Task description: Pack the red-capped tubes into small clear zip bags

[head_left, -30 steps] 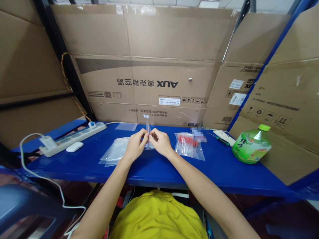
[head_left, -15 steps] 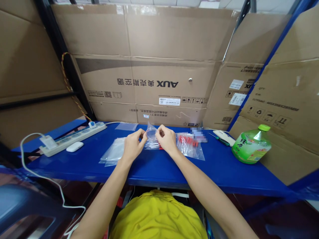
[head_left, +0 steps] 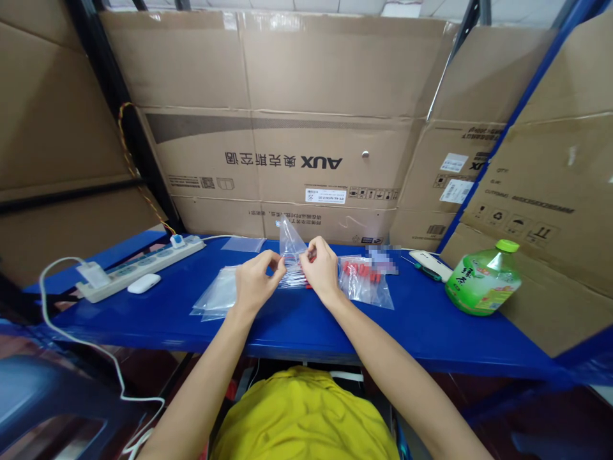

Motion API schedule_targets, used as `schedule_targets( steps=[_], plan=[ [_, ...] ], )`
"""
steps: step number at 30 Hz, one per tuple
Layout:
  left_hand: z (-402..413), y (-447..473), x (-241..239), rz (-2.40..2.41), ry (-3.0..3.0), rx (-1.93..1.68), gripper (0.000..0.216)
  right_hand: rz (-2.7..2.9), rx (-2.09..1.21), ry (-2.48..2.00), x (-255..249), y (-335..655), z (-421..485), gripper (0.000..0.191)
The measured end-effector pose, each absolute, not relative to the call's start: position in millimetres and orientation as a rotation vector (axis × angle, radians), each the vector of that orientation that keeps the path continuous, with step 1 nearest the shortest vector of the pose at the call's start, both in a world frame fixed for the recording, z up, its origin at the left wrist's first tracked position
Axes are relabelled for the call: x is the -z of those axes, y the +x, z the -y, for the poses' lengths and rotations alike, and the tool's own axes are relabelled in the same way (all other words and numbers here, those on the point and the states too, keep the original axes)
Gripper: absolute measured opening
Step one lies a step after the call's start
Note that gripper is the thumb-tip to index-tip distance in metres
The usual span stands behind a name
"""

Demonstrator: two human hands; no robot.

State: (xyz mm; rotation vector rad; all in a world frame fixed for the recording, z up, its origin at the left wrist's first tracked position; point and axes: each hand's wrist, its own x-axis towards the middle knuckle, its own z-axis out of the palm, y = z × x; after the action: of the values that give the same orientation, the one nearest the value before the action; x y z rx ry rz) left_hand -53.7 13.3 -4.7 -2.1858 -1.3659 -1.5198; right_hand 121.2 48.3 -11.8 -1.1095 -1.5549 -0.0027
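A clear plastic bag (head_left: 291, 237) stands up between my hands above the table. My left hand (head_left: 258, 278) is closed, thumb and forefinger pinching the bag's near left edge. With curled fingers my right hand (head_left: 322, 268) grips the bag's right side; a bit of dark red shows at its fingertips, too small to make out. Beneath the bag lies a pile of slim silver rods with red ends (head_left: 293, 280), partly hidden by my right hand. Left of my left hand is a stack of flat clear bags (head_left: 218, 294). Right of my right hand, a filled bag (head_left: 364, 281) holds several red-ended pieces.
On the blue table (head_left: 306, 326) a power strip (head_left: 143, 265) and a white case (head_left: 143, 283) are at left. A green bottle (head_left: 483, 281) and a white-and-green tool (head_left: 431, 265) are at right. Another flat bag (head_left: 243, 244) lies near the cardboard back wall (head_left: 287, 76).
The bag now stands taller and more upright between my hands. My left hand has shifted slightly left and down, and my right hand has turned a little, showing dark red at its fingertips.
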Motion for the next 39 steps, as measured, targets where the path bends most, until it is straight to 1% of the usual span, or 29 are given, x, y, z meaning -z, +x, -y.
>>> schedule_targets(
  steps=[3,5,7,9,11,13,14,16,18,20,22,29,35,39],
  plan=[
    [-14,-51,3,1.419,-2.325,1.506,0.025,1.529,0.009,-1.05,12,122,-50,0.011],
    [-17,-48,3,1.523,-2.47,1.621,0.034,1.542,0.027,-0.997,13,122,-50,0.013],
    [-21,-44,2,1.71,-2.567,1.998,0.047,1.575,0.059,-0.949,13,121,-48,0.014],
    [-24,-42,0,1.892,-2.555,2.554,0.057,1.646,0.078,-0.898,12,120,-45,0.016],
    [-25,-41,-3,1.941,-2.524,3.049,0.063,1.752,0.085,-0.834,12,118,-41,0.019],
    [-23,-42,-8,1.845,-2.49,3.413,0.058,1.87,0.096,-0.762,12,115,-37,0.021],
    [-22,-42,-10,1.773,-2.395,3.582,0.052,1.918,0.109,-0.736,11,112,-35,0.022],
    [-19,-42,-14,1.65,-2.023,3.872,0.032,1.977,0.147,-0.714,11,107,-32,0.023],
    [-18,-41,-17,1.539,-1.654,4.054,0.017,1.993,0.191,-0.73,10,102,-30,0.02],
    [-17,-39,-17,1.441,-1.433,4.161,0.014,1.981,0.234,-0.755,10,99,-29,0.017],
    [-17,-37,-16,1.357,-1.317,4.227,0.015,1.953,0.27,-0.775,11,97,-30,0.018],
    [-12,-32,-12,1.067,-1.223,4.34,0.021,1.933,0.343,-0.778,16,99,-32,0.019],
    [-12,-28,-10,1.212,-1.254,4.35,0.028,2.002,0.351,-0.814,16,97,-30,0.019],
    [-16,-28,-7,1.365,-1.264,4.317,0.021,2.038,0.276,-0.789,13,98,-32,0.012]
  ],
)
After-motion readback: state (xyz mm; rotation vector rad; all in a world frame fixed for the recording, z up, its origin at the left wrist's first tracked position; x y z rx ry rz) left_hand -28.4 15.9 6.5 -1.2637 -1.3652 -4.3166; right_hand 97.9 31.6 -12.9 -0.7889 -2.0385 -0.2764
